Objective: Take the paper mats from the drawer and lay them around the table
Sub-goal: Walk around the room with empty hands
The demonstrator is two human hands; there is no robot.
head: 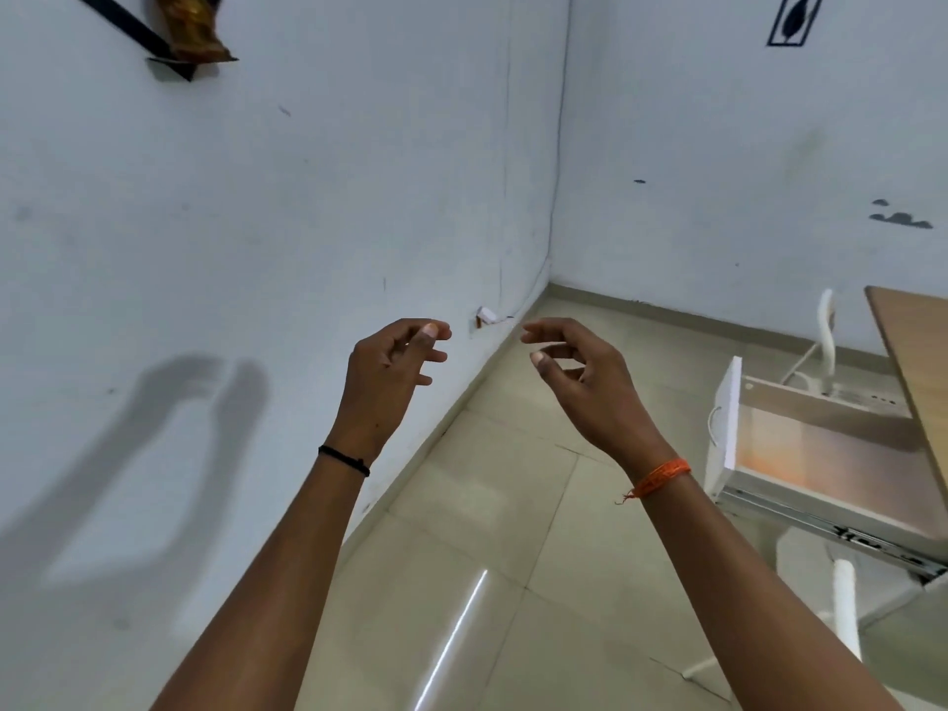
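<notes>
While both hands hover empty, left hand [382,374] and right hand [590,387] fingers curl loosely.

Your counter [918,361] runs out of the picture at the right edge, so you see only one corner of it. It also covers the back of the open drawer [821,454], and what you can see of the drawer's inside is a pale, glary blur. At the top left, the brown packet [192,28] on the wall bracket [154,48] is cut off by the top edge.
</notes>
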